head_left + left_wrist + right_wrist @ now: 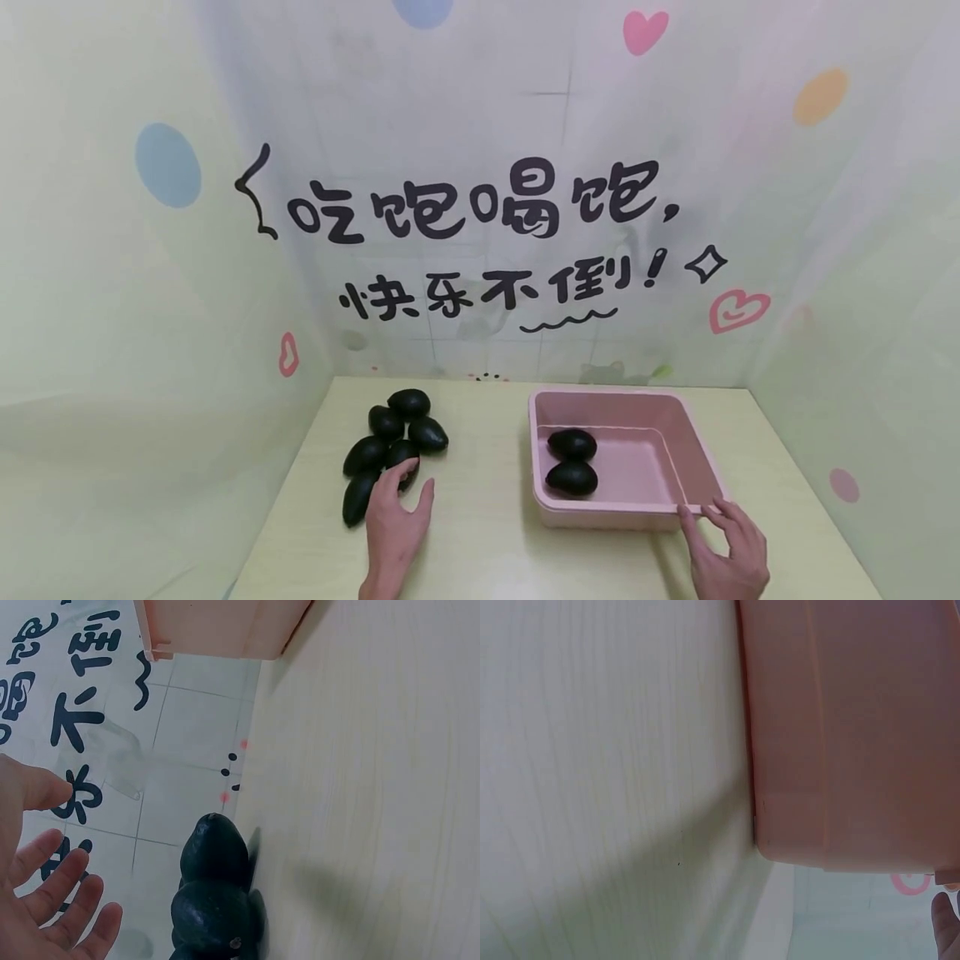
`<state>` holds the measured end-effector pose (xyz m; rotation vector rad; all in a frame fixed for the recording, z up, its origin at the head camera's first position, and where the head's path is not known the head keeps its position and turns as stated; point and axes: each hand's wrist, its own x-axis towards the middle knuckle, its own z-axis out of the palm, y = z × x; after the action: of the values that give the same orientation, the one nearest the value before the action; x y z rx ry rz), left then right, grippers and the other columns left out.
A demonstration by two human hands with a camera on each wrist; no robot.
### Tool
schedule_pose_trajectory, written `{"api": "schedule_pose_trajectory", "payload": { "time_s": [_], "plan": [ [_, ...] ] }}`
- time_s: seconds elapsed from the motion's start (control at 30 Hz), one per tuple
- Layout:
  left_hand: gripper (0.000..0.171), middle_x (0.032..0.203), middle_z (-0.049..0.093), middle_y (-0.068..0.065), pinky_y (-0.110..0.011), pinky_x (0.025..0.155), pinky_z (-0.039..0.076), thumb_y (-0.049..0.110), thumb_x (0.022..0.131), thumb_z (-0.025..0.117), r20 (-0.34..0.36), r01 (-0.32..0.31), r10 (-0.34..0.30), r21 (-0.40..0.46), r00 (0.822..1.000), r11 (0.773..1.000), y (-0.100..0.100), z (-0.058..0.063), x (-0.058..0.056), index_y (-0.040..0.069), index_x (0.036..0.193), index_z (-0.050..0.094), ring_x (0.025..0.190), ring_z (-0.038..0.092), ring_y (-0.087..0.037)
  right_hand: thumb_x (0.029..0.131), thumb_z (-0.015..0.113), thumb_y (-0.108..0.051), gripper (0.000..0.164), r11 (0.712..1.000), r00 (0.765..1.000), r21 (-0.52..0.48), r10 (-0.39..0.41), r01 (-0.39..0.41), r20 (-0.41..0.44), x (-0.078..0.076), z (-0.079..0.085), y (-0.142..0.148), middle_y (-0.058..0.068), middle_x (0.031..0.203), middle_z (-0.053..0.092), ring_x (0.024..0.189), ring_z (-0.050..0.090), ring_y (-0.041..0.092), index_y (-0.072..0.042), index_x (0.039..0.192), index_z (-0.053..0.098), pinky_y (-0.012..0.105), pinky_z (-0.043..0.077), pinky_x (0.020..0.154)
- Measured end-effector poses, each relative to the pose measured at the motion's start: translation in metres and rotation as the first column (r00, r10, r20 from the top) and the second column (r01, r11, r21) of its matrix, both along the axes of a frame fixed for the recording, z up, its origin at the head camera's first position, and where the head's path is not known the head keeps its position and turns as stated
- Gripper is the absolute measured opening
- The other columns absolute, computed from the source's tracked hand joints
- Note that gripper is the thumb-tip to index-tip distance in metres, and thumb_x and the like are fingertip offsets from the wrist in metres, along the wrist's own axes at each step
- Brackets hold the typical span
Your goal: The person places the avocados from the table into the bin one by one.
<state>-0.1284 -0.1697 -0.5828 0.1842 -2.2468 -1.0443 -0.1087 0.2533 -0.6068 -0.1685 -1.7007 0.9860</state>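
Booth-like setup, room type unclear: pale table [480, 483] w/ printed sheets [112, 292] on 3 sides, bearing Chinese txt [534, 200], hearts [645, 32] & dots [168, 165].

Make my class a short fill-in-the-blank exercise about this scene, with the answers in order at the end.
1. The box is coloured ____.
2. Exactly ____ dark fruits lie inside the box.
3. The person's ____ hand touches the box's front rim.
4. In the head view, the other dark fruits lie to the ____ of the box.

Missing words: pink; two; right; left.
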Motion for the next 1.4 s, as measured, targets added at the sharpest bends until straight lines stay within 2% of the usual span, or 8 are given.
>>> {"api": "schedule_pose_trajectory", "payload": {
  "time_s": [0.33,0.6,0.7,0.93,1.17,1.23,1.4],
  "plan": [
    [0.038,0.114,0.075,-0.006,-0.037,0.088,0.052,0.013,0.084,0.089,0.041,-0.026,0.027,-0.008,0.999,1.0,-0.005,0.002,0.001,0.012,0.12,0.075,0.103,0.066,-0.022,0.065,0.096,-0.003,0.03,1.0,0.999,0.008,0.007,-0.007,-0.034,0.0,-0.002,-0.001,0.023,0.106,0.08,0.116,0.061,-0.01,0.011,0.086,0.079,0.011,0.043,0.103],
    [0.039,0.114,0.074,-0.008,-0.029,0.089,0.046,0.011,0.083,0.09,0.014,-0.038,0.038,0.003,0.999,0.999,-0.011,0.0,-0.001,0.008,0.12,0.075,0.104,0.067,-0.026,0.065,0.095,0.0,0.029,1.0,0.999,0.014,0.017,-0.017,-0.041,0.0,0.004,-0.001,0.024,0.105,0.079,0.115,0.061,-0.009,0.012,0.086,0.078,0.011,0.043,0.103],
    [0.038,0.115,0.075,-0.009,-0.032,0.088,0.049,0.009,0.084,0.089,-0.007,-0.045,0.046,0.012,0.999,0.999,-0.014,0.0,-0.001,0.006,0.12,0.075,0.105,0.067,-0.028,0.064,0.094,0.003,0.029,1.0,0.999,0.014,0.016,-0.015,-0.03,0.0,0.005,-0.001,0.025,0.105,0.079,0.115,0.061,-0.01,0.012,0.086,0.078,0.011,0.043,0.103],
    [0.036,0.12,0.074,-0.01,-0.034,0.084,0.053,0.01,0.087,0.087,0.001,-0.072,0.072,0.034,0.997,0.997,-0.022,-0.001,0.0,0.006,0.12,0.075,0.108,0.068,-0.028,0.063,0.094,0.004,0.029,1.0,1.0,0.003,0.017,-0.017,-0.021,-0.001,0.001,0.0,0.026,0.105,0.078,0.115,0.061,-0.009,0.011,0.087,0.079,0.011,0.043,0.103],
    [0.034,0.12,0.074,-0.012,-0.024,0.086,0.045,0.008,0.086,0.086,-0.027,-0.104,0.105,0.038,0.994,0.994,-0.031,-0.009,0.001,0.006,0.118,0.075,0.111,0.066,-0.029,0.064,0.095,0.002,0.029,1.0,0.999,0.005,0.019,-0.019,-0.027,-0.002,0.001,0.0,0.026,0.105,0.078,0.116,0.061,-0.008,0.01,0.087,0.079,0.012,0.044,0.103],
    [0.034,0.12,0.073,-0.014,-0.025,0.089,0.044,0.007,0.085,0.086,-0.033,-0.112,0.113,0.045,0.993,0.993,-0.033,-0.012,0.001,0.005,0.117,0.074,0.111,0.065,-0.031,0.064,0.095,0.002,0.029,1.0,1.0,0.004,0.02,-0.02,-0.024,-0.001,0.001,0.0,0.026,0.106,0.078,0.116,0.061,-0.008,0.01,0.087,0.079,0.012,0.043,0.103],
    [0.035,0.122,0.072,-0.016,-0.04,0.097,0.043,0.009,0.086,0.086,0.007,-0.13,0.13,0.077,0.992,0.989,-0.04,-0.014,0.002,0.005,0.119,0.074,0.117,0.063,-0.036,0.062,0.095,0.004,0.03,1.0,1.0,0.005,0.019,-0.019,-0.022,-0.001,0.001,-0.001,0.027,0.105,0.078,0.115,0.061,-0.008,0.01,0.087,0.079,0.011,0.043,0.102]
  ]
}}
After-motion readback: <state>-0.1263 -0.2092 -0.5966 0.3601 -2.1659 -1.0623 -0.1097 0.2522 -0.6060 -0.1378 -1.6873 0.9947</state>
